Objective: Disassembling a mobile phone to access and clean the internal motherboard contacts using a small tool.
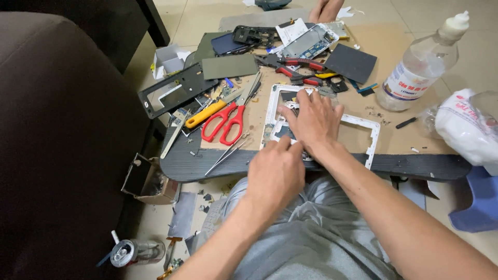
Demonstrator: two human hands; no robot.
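The right hand [311, 120] presses flat, fingers spread, on a white device frame [363, 124], the left hand [275, 173] pinching its near edge, red scissors [225, 122] just left.

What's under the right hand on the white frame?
The right hand lies flat on the white frame; dark parts inside it show beside the fingers. Whatever is beneath the palm is covered.

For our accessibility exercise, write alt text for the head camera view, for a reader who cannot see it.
Two bare hands, left hand and right hand, press on a white device frame on a cluttered low board. Red-handled scissors, tweezers, pliers and a clear plastic bottle lie around it.
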